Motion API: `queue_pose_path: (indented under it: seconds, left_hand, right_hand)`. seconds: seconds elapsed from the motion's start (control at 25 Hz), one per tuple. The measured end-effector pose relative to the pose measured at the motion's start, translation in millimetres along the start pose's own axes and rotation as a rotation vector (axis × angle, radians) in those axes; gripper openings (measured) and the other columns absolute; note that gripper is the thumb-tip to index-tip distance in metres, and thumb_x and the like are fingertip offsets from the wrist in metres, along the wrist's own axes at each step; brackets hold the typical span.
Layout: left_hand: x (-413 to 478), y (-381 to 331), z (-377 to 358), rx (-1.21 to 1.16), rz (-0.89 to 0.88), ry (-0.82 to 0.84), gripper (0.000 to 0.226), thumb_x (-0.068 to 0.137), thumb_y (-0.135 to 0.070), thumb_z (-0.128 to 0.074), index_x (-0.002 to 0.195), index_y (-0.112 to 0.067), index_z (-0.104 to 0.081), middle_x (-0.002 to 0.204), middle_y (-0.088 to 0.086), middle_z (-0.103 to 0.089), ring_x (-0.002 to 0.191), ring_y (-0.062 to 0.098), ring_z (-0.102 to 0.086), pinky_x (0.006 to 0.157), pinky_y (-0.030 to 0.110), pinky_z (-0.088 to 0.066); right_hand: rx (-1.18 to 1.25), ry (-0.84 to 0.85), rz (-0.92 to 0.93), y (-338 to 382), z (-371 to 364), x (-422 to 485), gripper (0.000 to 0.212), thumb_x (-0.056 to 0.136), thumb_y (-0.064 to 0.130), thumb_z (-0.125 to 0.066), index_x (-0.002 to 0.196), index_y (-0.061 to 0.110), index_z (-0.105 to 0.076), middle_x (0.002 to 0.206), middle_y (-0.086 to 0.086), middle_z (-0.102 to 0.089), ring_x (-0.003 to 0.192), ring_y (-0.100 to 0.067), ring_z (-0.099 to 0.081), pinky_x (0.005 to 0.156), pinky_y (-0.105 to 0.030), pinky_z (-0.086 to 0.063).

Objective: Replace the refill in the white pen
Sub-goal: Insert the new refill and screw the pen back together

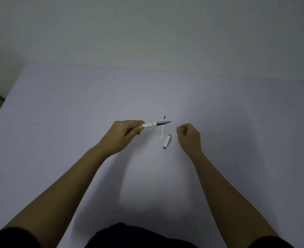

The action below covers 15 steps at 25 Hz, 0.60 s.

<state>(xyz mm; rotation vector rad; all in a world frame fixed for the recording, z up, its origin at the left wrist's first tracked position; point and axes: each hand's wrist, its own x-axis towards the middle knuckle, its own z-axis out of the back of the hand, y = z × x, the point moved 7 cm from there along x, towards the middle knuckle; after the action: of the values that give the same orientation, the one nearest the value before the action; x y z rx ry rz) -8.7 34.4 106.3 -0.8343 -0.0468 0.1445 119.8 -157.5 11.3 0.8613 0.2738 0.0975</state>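
Observation:
My left hand (128, 133) grips the white pen (153, 124) by its barrel, holding it above the table with its grey tip pointing right. Under the tip, a thin white refill (163, 131) with a dark point lies on the table, running away from me. The white pen cap (167, 141) with a grey end lies just right of the refill. My right hand (189, 136) hovers right of the cap, fingers loosely curled, holding nothing that I can see.
The white table (76, 104) spreads wide on all sides of the hands. Its far edge meets a pale wall (147, 33). The table's left edge (8, 97) drops to a darker floor.

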Motion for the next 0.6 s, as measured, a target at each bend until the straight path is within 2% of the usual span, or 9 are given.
queue_pose_path:
  seconds: [0.08, 0.16, 0.32, 0.4, 0.48, 0.6]
  left_hand:
    - [0.7, -1.1, 2.5, 0.000, 0.005, -0.006, 0.022, 0.096, -0.020, -0.044, 0.085, -0.010, -0.060, 0.060, -0.009, -0.049, 0.055, 0.005, -0.045, 0.053, 0.011, -0.034]
    - [0.9, -1.0, 3.9, -0.002, 0.010, -0.013, 0.023, 0.096, -0.020, -0.044, 0.084, -0.008, -0.060, 0.059, -0.009, -0.047, 0.054, 0.005, -0.044, 0.052, 0.011, -0.034]
    - [-2.1, 3.4, 1.3, -0.001, 0.016, 0.003, 0.024, 0.096, -0.022, -0.043, 0.083, -0.010, -0.059, 0.059, -0.006, -0.047, 0.056, 0.009, -0.042, 0.054, 0.014, -0.033]
    - [-3.9, 6.0, -0.8, 0.000, 0.019, 0.011, 0.025, 0.096, -0.023, -0.043, 0.082, -0.010, -0.059, 0.059, -0.005, -0.047, 0.056, 0.010, -0.042, 0.054, 0.014, -0.033]
    - [-5.6, 8.1, -2.4, -0.004, 0.025, 0.014, 0.025, 0.096, -0.023, -0.043, 0.080, -0.011, -0.058, 0.057, -0.006, -0.046, 0.056, 0.009, -0.042, 0.053, 0.014, -0.033]
    - [-8.6, 14.6, -4.2, -0.020, 0.052, 0.016, 0.025, 0.096, -0.024, -0.044, 0.076, -0.014, -0.057, 0.053, -0.009, -0.046, 0.053, 0.007, -0.041, 0.051, 0.013, -0.032]
  right_hand:
    - [-0.087, 0.088, -0.060, -18.4, -23.8, -3.4, 0.024, 0.087, 0.022, -0.060, 0.099, 0.001, -0.058, 0.092, -0.017, -0.067, 0.082, -0.027, -0.061, 0.075, -0.032, -0.045]
    - [-0.103, 0.150, -0.085, -27.7, -41.8, -9.3, 0.033, 0.082, 0.022, -0.066, 0.104, -0.001, -0.055, 0.098, -0.019, -0.067, 0.090, -0.032, -0.062, 0.075, -0.031, -0.044]
    - [-0.137, 0.123, -0.105, -29.4, -47.4, -10.9, 0.038, 0.078, 0.014, -0.068, 0.111, 0.000, -0.054, 0.104, -0.020, -0.068, 0.097, -0.034, -0.063, 0.081, -0.036, -0.048]
    - [-0.110, 0.136, -0.174, -34.7, -42.9, -9.6, 0.040, 0.079, 0.014, -0.067, 0.116, 0.001, -0.056, 0.106, -0.017, -0.069, 0.100, -0.032, -0.064, 0.082, -0.032, -0.047]
    - [0.034, 0.134, -0.250, -38.5, -36.4, -7.5, 0.033, 0.078, 0.015, -0.068, 0.110, 0.005, -0.062, 0.103, -0.013, -0.070, 0.094, -0.027, -0.066, 0.079, -0.027, -0.048]
    - [0.421, 0.136, -0.333, -32.2, -29.2, -6.6, 0.024, 0.077, 0.011, -0.069, 0.101, 0.009, -0.065, 0.093, -0.010, -0.071, 0.081, -0.019, -0.067, 0.074, -0.025, -0.057]
